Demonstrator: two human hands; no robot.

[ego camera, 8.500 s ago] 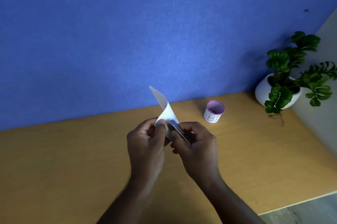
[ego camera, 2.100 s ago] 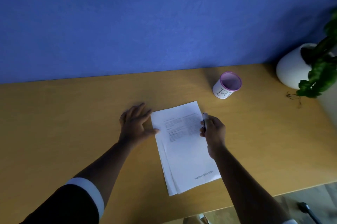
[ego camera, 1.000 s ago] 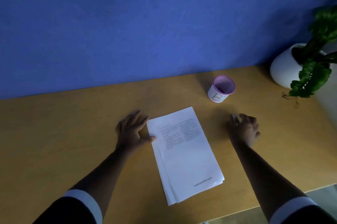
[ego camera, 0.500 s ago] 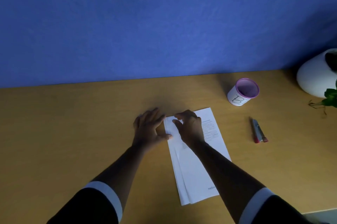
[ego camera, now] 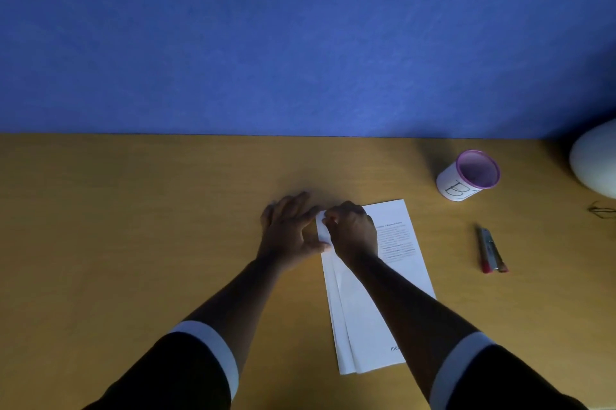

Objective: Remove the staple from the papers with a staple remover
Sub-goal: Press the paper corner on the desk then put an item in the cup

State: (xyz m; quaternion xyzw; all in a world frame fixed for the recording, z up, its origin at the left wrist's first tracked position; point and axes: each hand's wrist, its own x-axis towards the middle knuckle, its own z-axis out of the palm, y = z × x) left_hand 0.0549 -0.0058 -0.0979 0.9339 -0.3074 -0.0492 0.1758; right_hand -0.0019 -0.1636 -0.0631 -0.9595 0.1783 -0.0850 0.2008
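- On the yellowish wooden desk (ego camera: 166,226), a small stack of white printed papers (ego camera: 373,309) is laid flat, its sheets slightly fanned along the left edge.
- Both hands are gathered at the stack's top-left corner. The left hand (ego camera: 288,229) is spread wide and pressed flat, thumb touching the paper's edge, mostly resting on the desk just beside it.
- The right hand (ego camera: 353,232) is curled narrow over the corner, fingertips pinched at a bit of paper there. Whether anything as tiny as a staple is gripped can't be told, way too small.
- The slim metal staple remover with red tips (ego camera: 491,251) is lying well apart to the right, touched by nobody, below the white cup with a purple rim (ego camera: 468,176).
- So the prying is probably finished and the staple is being picked out or the corner checked, just a guess though.
- Next, a careful fingertip pull would be needed, with the sheets held down so nothing gets torn.
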